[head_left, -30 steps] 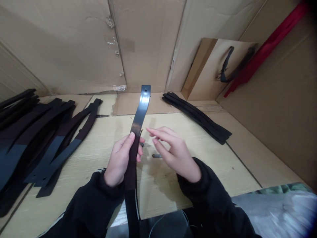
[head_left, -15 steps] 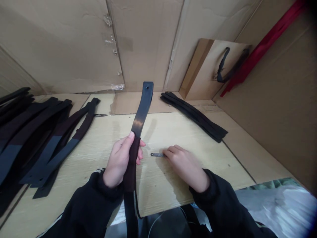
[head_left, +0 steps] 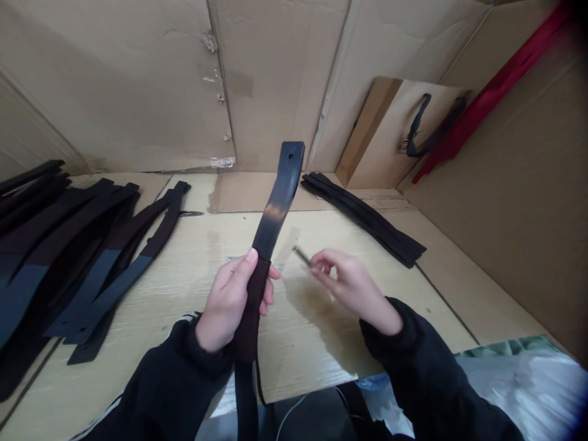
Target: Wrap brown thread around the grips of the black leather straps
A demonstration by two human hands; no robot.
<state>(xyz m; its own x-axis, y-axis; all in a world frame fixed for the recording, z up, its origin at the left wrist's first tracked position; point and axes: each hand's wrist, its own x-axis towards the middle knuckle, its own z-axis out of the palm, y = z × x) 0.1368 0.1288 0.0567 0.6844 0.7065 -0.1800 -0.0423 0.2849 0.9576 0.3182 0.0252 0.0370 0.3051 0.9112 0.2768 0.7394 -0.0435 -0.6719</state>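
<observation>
My left hand (head_left: 232, 294) is closed around a long dark strap (head_left: 278, 205), thumb on top. The strap's glossy upper end has a small hole and rises away from me; a dark brown fabric sleeve wraps the part in my grip, and the lower end hangs over the table's front edge. My right hand (head_left: 346, 278) pinches a small, thin metal strip (head_left: 302, 256) between thumb and fingers, a little above the table. The strip points up and left toward the strap, apart from it. Its far end is slightly blurred.
Many similar straps (head_left: 114, 282) lie heaped on the left of the table (head_left: 202, 245). A bundle of black fabric strips (head_left: 362, 217) lies at the back right. Behind it a paper bag (head_left: 395, 135) leans on the cardboard wall (head_left: 280, 73). Red cloth (head_left: 496, 92) hangs at the right.
My right hand has lifted the metal strip off the table and tilted it up. The strap in my left hand has shifted slightly right, and the whole view has moved a little.
</observation>
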